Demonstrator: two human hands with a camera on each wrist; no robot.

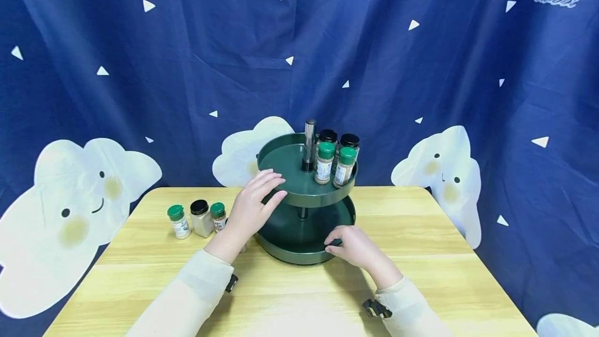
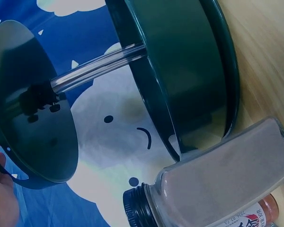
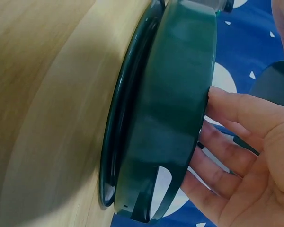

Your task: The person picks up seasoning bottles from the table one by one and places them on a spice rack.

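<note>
A green two-tier stand sits on the wooden table. Its top tray holds four jars: two with green lids in front, two with black lids behind. The left hand is loose, its fingers quite straight by the top tray's edge. The right hand grips the bottom tray's edge. Left of the stand, more jars stand on the table. One black-capped jar has pale powder inside.
</note>
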